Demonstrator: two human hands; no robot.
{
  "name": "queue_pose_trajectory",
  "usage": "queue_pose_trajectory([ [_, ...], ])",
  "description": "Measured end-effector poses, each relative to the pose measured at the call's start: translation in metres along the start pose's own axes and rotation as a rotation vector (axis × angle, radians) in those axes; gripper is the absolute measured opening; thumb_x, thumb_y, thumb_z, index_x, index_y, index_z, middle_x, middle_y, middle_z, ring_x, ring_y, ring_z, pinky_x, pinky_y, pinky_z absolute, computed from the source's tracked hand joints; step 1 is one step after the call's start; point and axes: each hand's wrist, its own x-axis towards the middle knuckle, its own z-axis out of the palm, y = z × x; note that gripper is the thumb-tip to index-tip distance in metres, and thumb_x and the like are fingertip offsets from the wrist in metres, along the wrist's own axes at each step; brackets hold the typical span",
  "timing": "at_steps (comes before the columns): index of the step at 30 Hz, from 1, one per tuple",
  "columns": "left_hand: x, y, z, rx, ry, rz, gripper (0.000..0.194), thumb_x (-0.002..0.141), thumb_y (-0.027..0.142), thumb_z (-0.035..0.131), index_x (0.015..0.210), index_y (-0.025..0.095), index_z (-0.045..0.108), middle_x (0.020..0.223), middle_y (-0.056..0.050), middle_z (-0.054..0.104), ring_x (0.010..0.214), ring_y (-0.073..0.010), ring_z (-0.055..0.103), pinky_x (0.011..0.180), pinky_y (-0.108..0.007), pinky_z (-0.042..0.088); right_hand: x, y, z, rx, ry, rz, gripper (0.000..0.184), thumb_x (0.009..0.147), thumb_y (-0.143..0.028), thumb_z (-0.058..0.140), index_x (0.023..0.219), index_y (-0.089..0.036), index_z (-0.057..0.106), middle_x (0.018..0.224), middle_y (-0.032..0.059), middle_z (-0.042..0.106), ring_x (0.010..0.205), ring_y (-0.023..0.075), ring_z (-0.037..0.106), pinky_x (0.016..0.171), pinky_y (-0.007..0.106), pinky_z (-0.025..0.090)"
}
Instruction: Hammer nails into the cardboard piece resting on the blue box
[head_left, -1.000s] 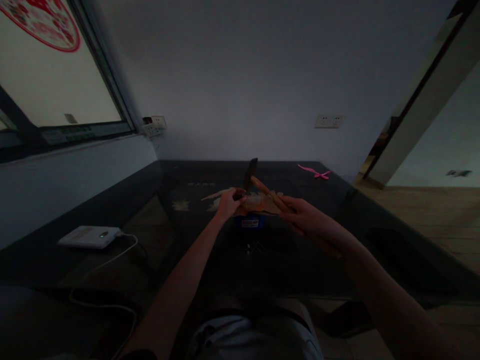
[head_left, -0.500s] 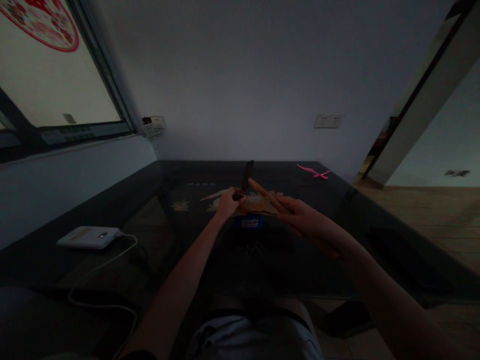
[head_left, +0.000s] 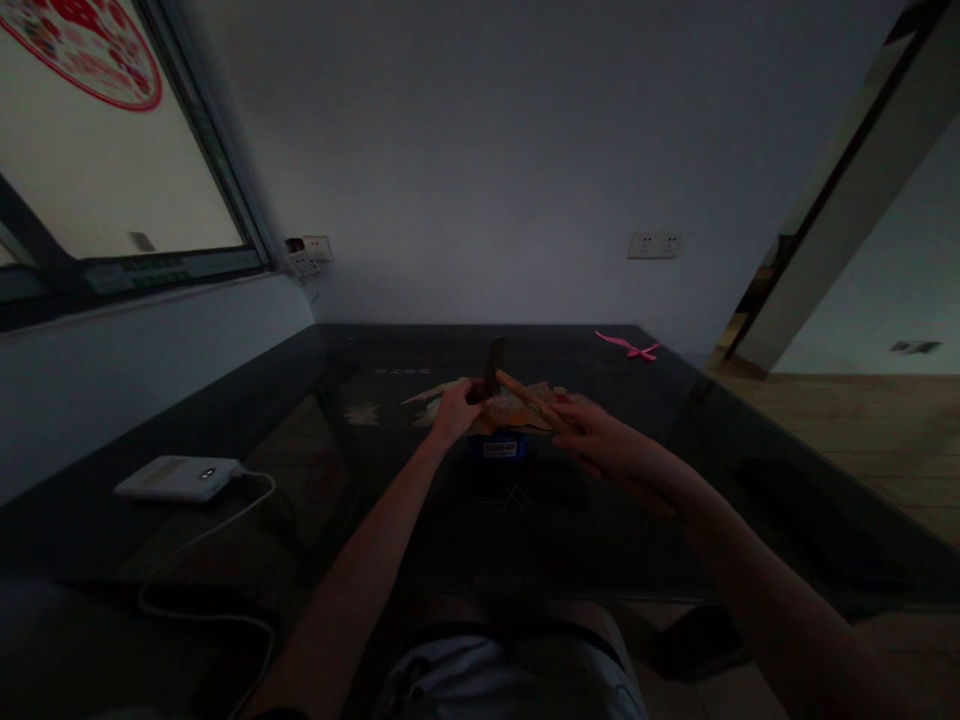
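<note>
- White power bank (head_left: pixel 180 478), cabled, well left of the blue box (head_left: pixel 499 449).
- Left hand (head_left: pixel 454 410) at the box's upper left, fingers curled by the brown piece (head_left: pixel 506 412) lying on the box; I can't tell whether they pinch anything.
- Hammer (head_left: pixel 525 393) above the box, its head lower than half a second ago: a downstroke, I'd judge.
- Right hand (head_left: pixel 604 437), right of the box, wrapped round the hammer's handle.
- Pink ribbon (head_left: pixel 636 351), beyond the box, rightward.

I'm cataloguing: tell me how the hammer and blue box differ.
The hammer has a slim brown handle and dark head; the blue box is blocky with a pale label. The hammer slants in the right hand; the box rests on the dark table. Both are dimly lit.
</note>
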Motion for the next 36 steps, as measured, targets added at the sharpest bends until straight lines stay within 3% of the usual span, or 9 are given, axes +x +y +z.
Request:
queue_pose_trajectory([
  [8, -0.001, 0.003, -0.001, -0.023, -0.019, 0.015, 0.024, 0.072, 0.014, 0.063, 0.096, 0.015, 0.061, 0.088, -0.006, 0.068, 0.081, -0.0171, 0.064, 0.077, -0.031, 0.05, -0.006, -0.005, -0.002, 0.032, 0.052, -0.027, 0.041, 0.078, -0.019, 0.049, 0.119, -0.015, 0.047, 0.057, -0.0078, 0.046, 0.035, 0.0053, 0.042, 0.032, 0.016, 0.033],
  [14, 0.0, -0.002, 0.001, -0.001, -0.017, -0.003, 0.028, 0.07, 0.015, 0.064, 0.098, 0.015, 0.06, 0.093, -0.008, 0.068, 0.085, -0.019, 0.064, 0.08, -0.033, 0.05, -0.003, 0.002, 0.0, 0.052, -0.022, 0.02, 0.039, 0.077, -0.017, 0.049, 0.116, -0.016, 0.05, 0.053, -0.0081, 0.045, 0.034, 0.0064, 0.042, 0.032, 0.017, 0.032],
  [19, 0.0, 0.002, -0.001, 0.009, -0.009, -0.006, 0.026, 0.072, 0.016, 0.064, 0.097, 0.015, 0.06, 0.091, -0.007, 0.068, 0.084, -0.0182, 0.064, 0.079, -0.033, 0.05, -0.005, 0.004, -0.001, 0.049, 0.047, -0.041, 0.042, 0.077, -0.018, 0.05, 0.12, -0.016, 0.049, 0.058, -0.0063, 0.05, 0.037, 0.0063, 0.043, 0.034, 0.017, 0.034],
  [26, -0.001, 0.004, 0.0, -0.034, 0.001, -0.028, 0.031, 0.07, 0.015, 0.065, 0.1, 0.015, 0.057, 0.088, -0.006, 0.068, 0.083, -0.0169, 0.064, 0.076, -0.031, 0.05, -0.005, 0.004, 0.006, 0.11, -0.015, 0.015, 0.034, 0.077, -0.018, 0.051, 0.111, -0.015, 0.051, 0.054, -0.0082, 0.045, 0.034, 0.0056, 0.039, 0.032, 0.017, 0.033],
  [36, -0.002, 0.009, -0.002, -0.084, -0.029, -0.005, 0.026, 0.073, 0.016, 0.062, 0.098, 0.016, 0.057, 0.083, -0.004, 0.066, 0.08, -0.0151, 0.064, 0.076, -0.03, 0.051, -0.02, 0.013, 0.017, 0.51, 0.242, -0.071, 0.056, 0.08, -0.039, 0.055, 0.127, -0.016, 0.038, 0.056, -0.0096, 0.043, 0.03, 0.0027, 0.034, 0.027, 0.015, 0.026],
])
